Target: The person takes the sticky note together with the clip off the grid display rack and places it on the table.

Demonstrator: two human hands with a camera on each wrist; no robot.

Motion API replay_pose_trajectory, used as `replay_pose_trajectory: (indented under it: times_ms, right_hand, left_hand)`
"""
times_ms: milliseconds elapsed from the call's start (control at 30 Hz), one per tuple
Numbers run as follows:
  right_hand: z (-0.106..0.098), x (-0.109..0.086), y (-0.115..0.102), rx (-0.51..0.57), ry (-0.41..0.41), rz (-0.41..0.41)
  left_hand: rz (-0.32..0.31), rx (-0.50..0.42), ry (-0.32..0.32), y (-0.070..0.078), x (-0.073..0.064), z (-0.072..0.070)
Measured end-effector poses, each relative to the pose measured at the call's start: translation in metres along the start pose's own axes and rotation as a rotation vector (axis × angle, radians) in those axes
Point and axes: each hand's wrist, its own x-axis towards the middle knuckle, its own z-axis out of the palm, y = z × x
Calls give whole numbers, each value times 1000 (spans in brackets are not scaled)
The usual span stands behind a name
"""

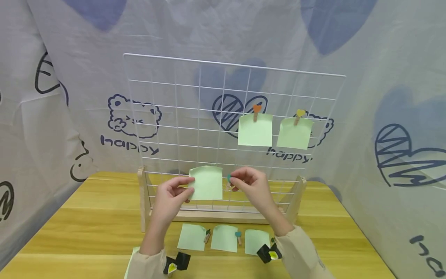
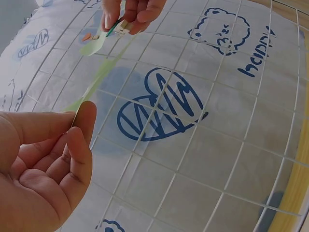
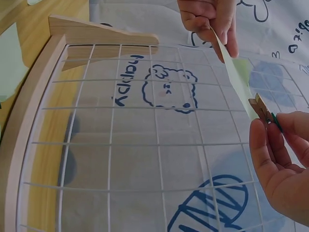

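Note:
Between thumb and fingers, my left hand (image 1: 171, 195) pinches the left edge of a pale green sticky note (image 1: 206, 184), held up before the lower part of a white wire grid (image 1: 175, 133). My right hand (image 1: 251, 186) is just right of the note and pinches a small wooden clothespin (image 3: 261, 107) with a teal decoration. In the right wrist view the clothespin's tip is close to the note's edge; whether they touch I cannot tell. Higher on the grid hang two notes, one under an orange heart clothespin (image 1: 257, 110), the other under a yellow heart clothespin (image 1: 300, 114).
Wooden feet (image 1: 142, 197) and a wooden base bar (image 1: 209, 216) carry the grid on the wooden table (image 1: 87, 221). In front lie several green notes (image 1: 224, 238) with clothespins (image 1: 238, 238) beside them. A printed cloth (image 1: 87, 58) hangs behind.

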Motion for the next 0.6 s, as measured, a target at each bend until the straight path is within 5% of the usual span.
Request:
replay_pose_trajectory:
  times_ms: [600]
  right_hand:
    - [0, -24, 31, 31, -78, 110]
  left_hand:
    - [-110, 83, -119, -32, -14, -7]
